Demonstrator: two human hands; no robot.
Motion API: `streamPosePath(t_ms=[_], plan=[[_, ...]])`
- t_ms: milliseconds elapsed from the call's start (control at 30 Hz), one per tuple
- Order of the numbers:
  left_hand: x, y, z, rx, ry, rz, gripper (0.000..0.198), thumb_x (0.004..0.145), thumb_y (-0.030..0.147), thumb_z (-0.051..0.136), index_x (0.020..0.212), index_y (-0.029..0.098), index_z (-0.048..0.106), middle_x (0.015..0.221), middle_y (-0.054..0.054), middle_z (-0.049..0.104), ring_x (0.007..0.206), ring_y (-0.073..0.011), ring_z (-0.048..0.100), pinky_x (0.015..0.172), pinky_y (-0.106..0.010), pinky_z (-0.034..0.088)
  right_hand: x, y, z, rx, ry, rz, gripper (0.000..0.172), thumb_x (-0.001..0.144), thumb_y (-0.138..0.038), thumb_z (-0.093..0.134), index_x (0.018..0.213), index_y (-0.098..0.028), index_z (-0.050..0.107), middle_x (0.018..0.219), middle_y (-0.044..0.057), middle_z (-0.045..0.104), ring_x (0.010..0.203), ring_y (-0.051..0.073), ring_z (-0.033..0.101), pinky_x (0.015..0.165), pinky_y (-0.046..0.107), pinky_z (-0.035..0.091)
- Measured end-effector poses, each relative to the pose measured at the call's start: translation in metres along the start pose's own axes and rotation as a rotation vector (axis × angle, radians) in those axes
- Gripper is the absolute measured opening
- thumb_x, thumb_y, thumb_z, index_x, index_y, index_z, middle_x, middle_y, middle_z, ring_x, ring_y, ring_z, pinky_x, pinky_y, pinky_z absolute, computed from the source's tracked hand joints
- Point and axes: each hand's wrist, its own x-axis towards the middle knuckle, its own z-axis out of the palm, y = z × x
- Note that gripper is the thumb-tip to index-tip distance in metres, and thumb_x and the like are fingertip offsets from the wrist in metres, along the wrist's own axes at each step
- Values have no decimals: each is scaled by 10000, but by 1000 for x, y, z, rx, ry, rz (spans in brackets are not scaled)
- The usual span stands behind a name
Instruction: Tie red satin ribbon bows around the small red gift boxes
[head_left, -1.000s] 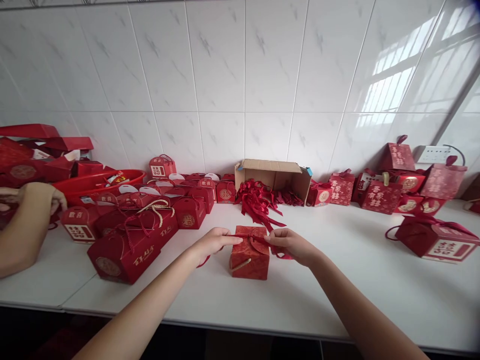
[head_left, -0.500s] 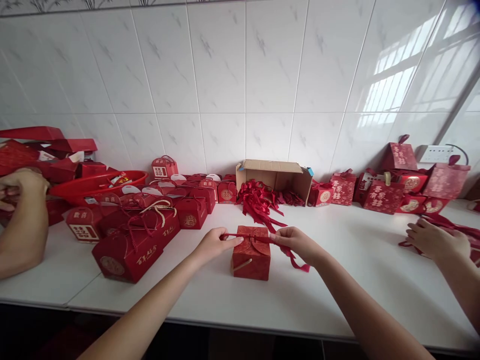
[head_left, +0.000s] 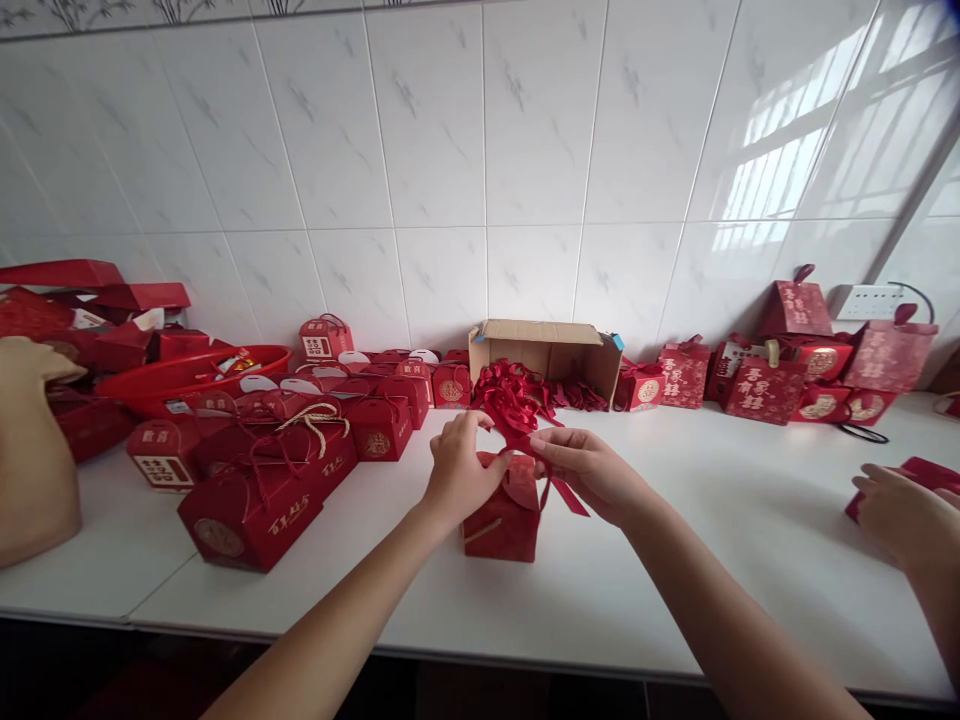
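A small red gift box (head_left: 501, 522) with a gold pattern stands on the white counter (head_left: 675, 560) in front of me. A red ribbon (head_left: 559, 488) runs over its top. My left hand (head_left: 459, 470) pinches the ribbon above the box's left side. My right hand (head_left: 592, 470) pinches the ribbon just right of it, and a loose end hangs down below that hand. Both hands sit close together over the lid and hide part of it.
Many red gift boxes (head_left: 247, 510) crowd the left. An open cardboard box (head_left: 547, 350) spilling red ribbons (head_left: 514, 395) lies at the wall. More red boxes (head_left: 757, 390) line the right. Another person's arm (head_left: 34, 450) is at left, another hand (head_left: 900, 515) at right.
My hands have come together over the box, lifting the ribbon into a loop. The person's hand at right has drawn a red box toward the counter's right edge.
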Motion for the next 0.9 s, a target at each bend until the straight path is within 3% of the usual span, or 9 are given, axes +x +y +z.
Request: streamPosePath(t_ms=[200,300,400,467,633,767,900], plan=[[3,5,-2,-28,109,-20,244,736,257,577,936,226,441,1017,-38,587,956,-216,544,875,-380,365,-5,-2,-6,-371,252,37,332,739,-458,661,906,-172,677,716,38,635,621,143,538,554,260,379],[4,11,-6,-4,105,-39,249,732,279,571,939,222,443,1036,-41,587,954,-224,543,899,-403,339,5,5,-1,-543,197,8,343,752,-393,636,1036,-204,673,668,3,611,632,152,534,567,267,375],[6,12,-13,-71,-2,-64,313,681,238,584,970,226,463,1074,-39,579,1016,-235,513,921,-401,326,16,18,7,-586,168,-65,170,771,-328,590,797,-193,689,648,3,601,640,155,517,602,288,377],[6,7,-18,-196,-103,-112,328,666,214,568,983,233,484,1110,-32,565,1067,-233,482,926,-380,329,21,28,10,-574,209,-101,180,795,-317,558,699,-190,642,671,25,616,663,167,525,631,309,388],[5,-24,-19,-374,-177,-289,215,720,347,584,847,198,493,975,-32,550,1006,-208,497,884,-325,361,25,47,15,-421,264,-179,191,826,-387,520,773,-211,570,785,44,612,659,152,536,588,286,391],[2,-44,-9,-477,-372,-471,382,664,483,662,810,174,490,846,-12,549,862,-182,529,788,-297,388,28,58,17,-384,232,-212,225,850,-409,472,792,-196,514,703,-1,572,616,132,506,566,258,387],[1,-44,-11,-619,-565,-569,361,666,490,654,729,159,525,712,2,546,692,-144,500,652,-265,349,30,62,18,-381,237,-221,164,849,-348,464,793,-198,498,747,13,622,695,151,569,647,269,428]])
